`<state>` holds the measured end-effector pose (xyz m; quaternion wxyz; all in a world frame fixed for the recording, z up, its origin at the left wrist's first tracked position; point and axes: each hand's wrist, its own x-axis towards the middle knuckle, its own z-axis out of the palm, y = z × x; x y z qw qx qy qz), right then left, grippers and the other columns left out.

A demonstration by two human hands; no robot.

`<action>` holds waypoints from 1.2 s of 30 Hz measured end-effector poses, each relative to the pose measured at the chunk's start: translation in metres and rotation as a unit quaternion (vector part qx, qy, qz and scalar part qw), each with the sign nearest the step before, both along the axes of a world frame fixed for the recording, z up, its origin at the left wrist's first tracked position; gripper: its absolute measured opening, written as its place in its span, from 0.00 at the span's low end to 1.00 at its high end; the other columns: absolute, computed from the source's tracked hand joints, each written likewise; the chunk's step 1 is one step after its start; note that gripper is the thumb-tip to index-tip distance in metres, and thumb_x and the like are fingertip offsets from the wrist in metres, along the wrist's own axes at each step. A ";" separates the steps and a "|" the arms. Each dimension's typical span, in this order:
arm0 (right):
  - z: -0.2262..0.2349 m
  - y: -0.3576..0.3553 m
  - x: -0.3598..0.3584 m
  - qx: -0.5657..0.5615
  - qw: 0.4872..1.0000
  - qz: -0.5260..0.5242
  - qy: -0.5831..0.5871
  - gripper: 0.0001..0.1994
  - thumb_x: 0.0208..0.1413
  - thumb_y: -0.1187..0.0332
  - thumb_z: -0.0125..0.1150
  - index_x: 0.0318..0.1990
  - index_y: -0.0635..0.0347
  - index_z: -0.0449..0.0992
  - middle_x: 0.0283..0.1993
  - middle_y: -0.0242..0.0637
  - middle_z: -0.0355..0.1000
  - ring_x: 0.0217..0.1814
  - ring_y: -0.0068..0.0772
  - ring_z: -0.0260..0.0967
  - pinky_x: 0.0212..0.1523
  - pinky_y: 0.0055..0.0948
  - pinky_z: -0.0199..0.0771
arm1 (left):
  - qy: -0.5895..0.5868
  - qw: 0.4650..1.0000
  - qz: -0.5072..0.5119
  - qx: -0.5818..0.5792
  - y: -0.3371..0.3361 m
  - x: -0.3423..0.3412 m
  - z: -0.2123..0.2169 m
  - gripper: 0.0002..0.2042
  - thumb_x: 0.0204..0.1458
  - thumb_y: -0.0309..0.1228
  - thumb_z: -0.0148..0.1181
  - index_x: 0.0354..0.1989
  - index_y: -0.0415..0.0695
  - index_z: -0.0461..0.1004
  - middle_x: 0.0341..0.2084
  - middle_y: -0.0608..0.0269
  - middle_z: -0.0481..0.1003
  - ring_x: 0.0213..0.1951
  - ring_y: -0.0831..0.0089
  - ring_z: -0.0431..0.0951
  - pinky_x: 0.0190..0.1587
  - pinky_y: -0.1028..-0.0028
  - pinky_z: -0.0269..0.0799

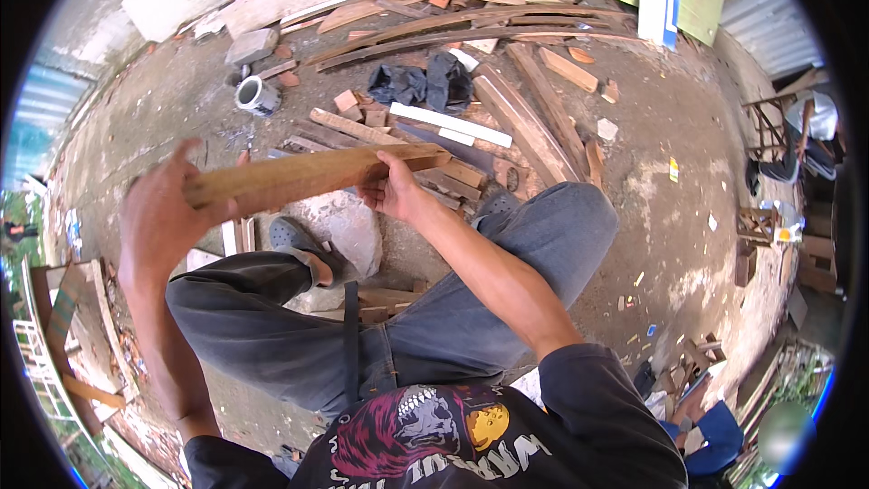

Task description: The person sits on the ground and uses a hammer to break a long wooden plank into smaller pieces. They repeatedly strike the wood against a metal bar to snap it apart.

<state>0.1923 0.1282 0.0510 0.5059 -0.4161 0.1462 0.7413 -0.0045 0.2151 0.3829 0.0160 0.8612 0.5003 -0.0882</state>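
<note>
A short, thick wooden plank [290, 179] is held up crosswise in front of me, above my knees. My left hand [167, 208] is around its left end, thumb on the near side and a fingertip showing beyond the far edge; one finger sticks up off the wood. Toward the right end, my right hand [396, 188] grips the plank from below and the near side, with the thumb on its upper edge. Beneath the plank lies a large pale stone slab [348, 231], beside my shoe [294, 240]. Several cut wood pieces [358, 127] lie just past it.
Long boards [534, 122] and a pile of planks [434, 27] lie farther off. A grey bucket [257, 96], a concrete block [252, 46], dark cloth or plastic [421, 81] and a white strip [451, 124] are on the ground. Another person [806, 131] is at the far right.
</note>
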 end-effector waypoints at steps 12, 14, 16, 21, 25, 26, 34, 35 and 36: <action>0.027 -0.043 0.120 0.003 0.988 -0.149 -0.051 0.29 0.63 0.43 0.46 0.44 0.68 0.67 0.37 0.45 0.72 0.31 0.31 0.71 0.29 0.28 0.73 | -0.697 0.607 0.170 -0.343 -0.036 0.170 -0.285 0.45 0.53 0.40 0.66 0.71 0.40 0.41 0.63 0.50 0.60 0.61 0.56 0.65 0.65 0.59 0.59; 0.006 -0.056 0.139 0.022 0.992 -0.116 -0.054 0.30 0.63 0.42 0.45 0.43 0.67 0.69 0.38 0.46 0.74 0.32 0.31 0.72 0.30 0.29 0.74 | -0.746 0.543 0.199 -0.330 -0.062 0.225 -0.252 0.35 0.53 0.33 0.65 0.65 0.32 0.54 0.59 0.51 0.65 0.58 0.61 0.68 0.61 0.64 0.62; -0.007 -0.068 0.164 0.027 0.994 -0.010 -0.107 0.35 0.62 0.36 0.42 0.44 0.67 0.71 0.38 0.47 0.76 0.36 0.35 0.75 0.37 0.32 0.77 | -0.770 0.505 0.218 -0.323 -0.066 0.251 -0.252 0.28 0.52 0.29 0.64 0.59 0.28 0.63 0.56 0.52 0.69 0.55 0.64 0.70 0.59 0.67 0.64; -0.064 -0.134 0.281 -0.113 0.887 0.057 -0.445 0.34 0.64 0.38 0.41 0.48 0.66 0.74 0.42 0.48 0.77 0.40 0.36 0.76 0.41 0.37 0.80 | -0.725 0.573 0.211 -0.317 -0.058 0.267 -0.291 0.21 0.52 0.32 0.59 0.52 0.32 0.72 0.53 0.56 0.72 0.54 0.67 0.70 0.60 0.68 0.62; -0.158 -0.235 0.408 -0.460 0.626 0.031 -0.629 0.23 0.54 0.47 0.54 0.51 0.47 0.79 0.50 0.47 0.77 0.53 0.50 0.75 0.52 0.44 0.74 | -0.723 0.611 0.181 -0.268 -0.032 0.262 -0.322 0.20 0.52 0.32 0.57 0.51 0.33 0.71 0.49 0.55 0.73 0.52 0.66 0.71 0.58 0.67 0.63; -0.172 -0.256 0.425 -0.488 0.606 0.071 -0.624 0.22 0.55 0.49 0.53 0.53 0.47 0.78 0.52 0.48 0.75 0.54 0.51 0.74 0.54 0.44 0.73 | -0.730 0.600 0.201 -0.256 -0.027 0.259 -0.329 0.20 0.52 0.32 0.57 0.51 0.33 0.71 0.48 0.55 0.73 0.51 0.66 0.71 0.57 0.67 0.64; -0.237 -0.306 0.486 -0.409 0.663 0.142 -0.611 0.23 0.58 0.52 0.53 0.57 0.53 0.74 0.55 0.52 0.73 0.60 0.53 0.69 0.60 0.43 0.67 | -0.711 0.608 0.255 -0.245 -0.003 0.236 -0.355 0.21 0.53 0.35 0.55 0.52 0.36 0.69 0.48 0.55 0.73 0.50 0.64 0.73 0.54 0.64 0.69; -0.242 -0.307 0.495 -0.402 0.673 0.144 -0.604 0.24 0.57 0.51 0.53 0.56 0.54 0.75 0.55 0.52 0.73 0.60 0.53 0.69 0.60 0.43 0.67 | -0.715 0.598 0.264 -0.247 0.000 0.236 -0.356 0.21 0.53 0.35 0.55 0.52 0.36 0.69 0.48 0.55 0.73 0.50 0.64 0.73 0.54 0.64 0.68; -0.247 -0.308 0.501 -0.394 0.682 0.146 -0.598 0.25 0.57 0.50 0.54 0.56 0.56 0.75 0.55 0.53 0.73 0.60 0.53 0.69 0.60 0.43 0.67 | -0.719 0.588 0.273 -0.250 0.001 0.236 -0.357 0.20 0.53 0.35 0.55 0.52 0.36 0.69 0.47 0.55 0.73 0.50 0.64 0.73 0.54 0.64 0.68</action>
